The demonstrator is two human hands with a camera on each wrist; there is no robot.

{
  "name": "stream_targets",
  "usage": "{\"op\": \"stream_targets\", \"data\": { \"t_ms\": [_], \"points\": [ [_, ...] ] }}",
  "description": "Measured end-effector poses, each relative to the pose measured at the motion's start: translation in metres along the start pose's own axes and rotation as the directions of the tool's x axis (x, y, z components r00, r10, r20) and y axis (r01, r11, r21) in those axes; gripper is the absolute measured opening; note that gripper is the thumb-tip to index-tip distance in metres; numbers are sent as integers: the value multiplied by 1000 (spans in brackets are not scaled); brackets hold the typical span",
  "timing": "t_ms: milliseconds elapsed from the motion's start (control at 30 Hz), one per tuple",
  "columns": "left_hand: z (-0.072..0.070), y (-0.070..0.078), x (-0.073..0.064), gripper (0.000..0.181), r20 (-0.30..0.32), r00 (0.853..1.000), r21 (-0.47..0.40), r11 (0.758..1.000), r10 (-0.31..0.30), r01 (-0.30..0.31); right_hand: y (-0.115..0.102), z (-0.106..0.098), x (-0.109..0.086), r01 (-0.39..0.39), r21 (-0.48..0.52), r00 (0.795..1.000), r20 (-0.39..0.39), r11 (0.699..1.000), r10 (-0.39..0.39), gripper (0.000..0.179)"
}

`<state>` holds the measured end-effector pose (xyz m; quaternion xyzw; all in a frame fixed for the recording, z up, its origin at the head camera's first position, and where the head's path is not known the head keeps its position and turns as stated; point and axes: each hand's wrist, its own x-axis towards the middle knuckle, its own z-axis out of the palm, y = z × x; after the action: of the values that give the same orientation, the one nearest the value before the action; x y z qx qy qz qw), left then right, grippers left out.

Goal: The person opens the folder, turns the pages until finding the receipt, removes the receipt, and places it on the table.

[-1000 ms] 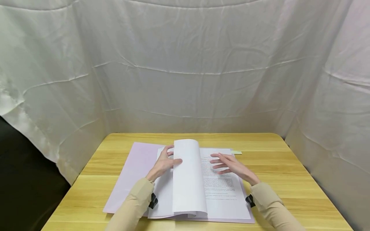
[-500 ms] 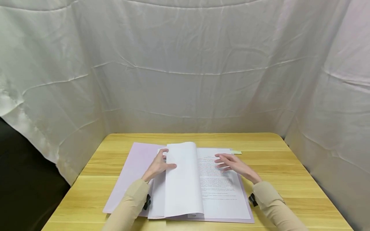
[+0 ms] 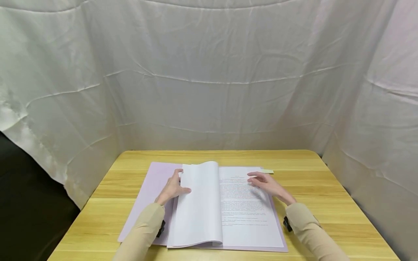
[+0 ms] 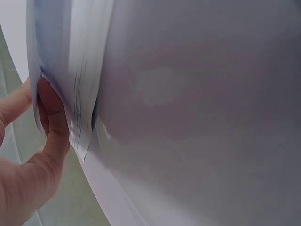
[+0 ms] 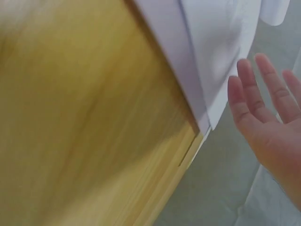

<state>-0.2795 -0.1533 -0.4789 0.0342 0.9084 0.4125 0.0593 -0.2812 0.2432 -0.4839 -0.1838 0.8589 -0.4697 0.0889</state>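
Observation:
A lilac folder (image 3: 142, 206) lies spread on the wooden table with a stack of white sheets in it. A blank-faced sheet (image 3: 200, 208), turned over to the left, bulges in a curve near the middle. My left hand (image 3: 170, 189) pinches its left edge, thumb on top and fingers beneath; the left wrist view shows the fingers (image 4: 55, 117) tucked behind the paper. My right hand (image 3: 269, 186) hovers over the upper right of the printed page (image 3: 243, 208), fingers loosely extended, holding nothing. In the right wrist view the right hand's fingers (image 5: 251, 92) appear apart from the paper.
A pale green tab (image 3: 267, 171) sticks out at the page's upper right. Wooden tabletop (image 3: 330, 210) surrounds the folder. Light grey curtains (image 3: 209, 72) hang behind and on both sides of the table. Black fabric (image 3: 26, 203) shows at the far left.
My left hand has moved left and slightly down, drawing the turned sheet over with it and baring more of the printed page. The right hand has shifted slightly right.

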Motion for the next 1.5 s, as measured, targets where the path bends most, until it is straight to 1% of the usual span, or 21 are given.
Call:
{"op": "stream_targets", "data": {
  "t_ms": [100, 200, 467, 633, 833, 900, 967, 1033, 1067, 1133, 1167, 1267, 1300, 1367, 1400, 1467, 1500],
  "points": [
    [-1, -1, 0, 92, 3, 1000, 16, 1000, 4, -4, 4, 0, 2, -31, -49, 999, -37, 998, 29, 44],
    [-2, -3, 0, 91, 1, 1000, 41, 999, 11, -11, 8, -1, 4, -45, -107, 997, -63, 993, 39, 44],
    [0, -5, 2, 91, -6, 999, 86, 996, 39, -39, 13, -4, 11, -6, -186, 995, -102, 982, -14, 43],
    [3, -8, 4, 93, -23, 999, 129, 991, 37, -34, 17, -3, 18, 7, -252, 990, -137, 968, -43, 43],
    [4, -4, 0, 92, -40, 999, 143, 990, 27, -21, 22, -6, 27, -34, -276, 987, -160, 961, -11, 50],
    [5, -4, -1, 92, -48, 998, 160, 987, 31, -23, 22, -7, 29, -49, -279, 986, -164, 959, 3, 52],
    [5, -4, 0, 92, -56, 998, 178, 984, 39, -28, 22, -8, 32, -61, -302, 986, -169, 951, 10, 54],
    [6, -4, 0, 91, -57, 997, 178, 983, 57, -46, 23, -8, 34, -70, -331, 985, -173, 941, 13, 54],
    [6, -5, 1, 91, -53, 996, 176, 982, 76, -66, 23, -8, 35, -72, -342, 984, -176, 937, 12, 54],
    [7, -4, 0, 87, -33, 994, 140, 985, 104, -98, 23, -8, 37, -67, -366, 984, -178, 928, 1, 55],
    [9, -8, 2, 85, -22, 989, 142, 979, 149, -144, 22, -9, 38, -63, -374, 984, -178, 925, -5, 55],
    [12, -7, 3, 83, 32, 978, 95, 973, 207, -209, 22, -9, 41, -56, -389, 983, -182, 919, -17, 56],
    [13, -6, 3, 83, 50, 975, 79, 973, 215, -219, 22, -9, 42, -55, -398, 983, -182, 916, -20, 56],
    [16, -5, 6, 84, 82, 969, 76, 968, 234, -241, 24, -10, 43, -55, -416, 982, -186, 908, -25, 56],
    [17, 0, 5, 85, 101, 972, 61, 974, 212, -219, 24, -10, 43, -57, -428, 982, -188, 902, -28, 56],
    [20, 2, 8, 84, 122, 969, 83, 971, 215, -226, 25, -11, 44, -62, -452, 981, -192, 890, -30, 56],
    [22, 4, 8, 83, 134, 970, 92, 972, 205, -218, 26, -11, 45, -68, -458, 981, -193, 886, -24, 56]
  ]
}}
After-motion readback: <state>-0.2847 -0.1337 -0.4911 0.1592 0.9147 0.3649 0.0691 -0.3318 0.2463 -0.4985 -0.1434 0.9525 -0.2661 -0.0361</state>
